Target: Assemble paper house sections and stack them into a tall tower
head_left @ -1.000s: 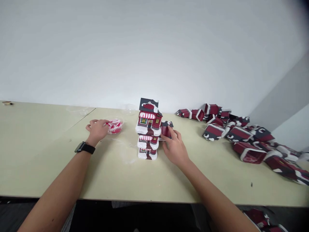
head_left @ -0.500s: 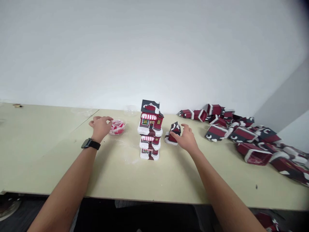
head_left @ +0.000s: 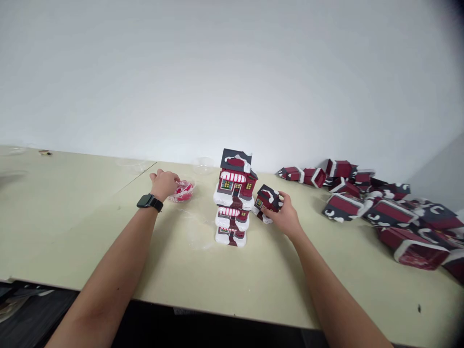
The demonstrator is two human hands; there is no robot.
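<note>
My right hand (head_left: 285, 215) is closed around a small dark red house (head_left: 267, 200) with a snowy dark roof, held tilted just right of a stack of similar houses (head_left: 236, 186). The stack stands upright in the middle of the table, its top house showing a red-and-white awning and yellow windows. At the left, my left hand (head_left: 165, 183), with a black watch on the wrist, has its fingers at a clear round dish of red and white pieces (head_left: 184, 191). Its fingertips are bent into the dish, and what they hold, if anything, is too small to make out.
Many loose red houses (head_left: 393, 212) lie in a heap on the right side of the pale table (head_left: 203, 275). Behind the dish sits a clear round lid or bowl (head_left: 203, 165). A small brown scrap (head_left: 45, 152) lies at the far left, before the wall.
The right hand has turned the small house so its window front shows, gripping it more fully. The left fingers have closed down at the dish. The whole view has shifted slightly.
</note>
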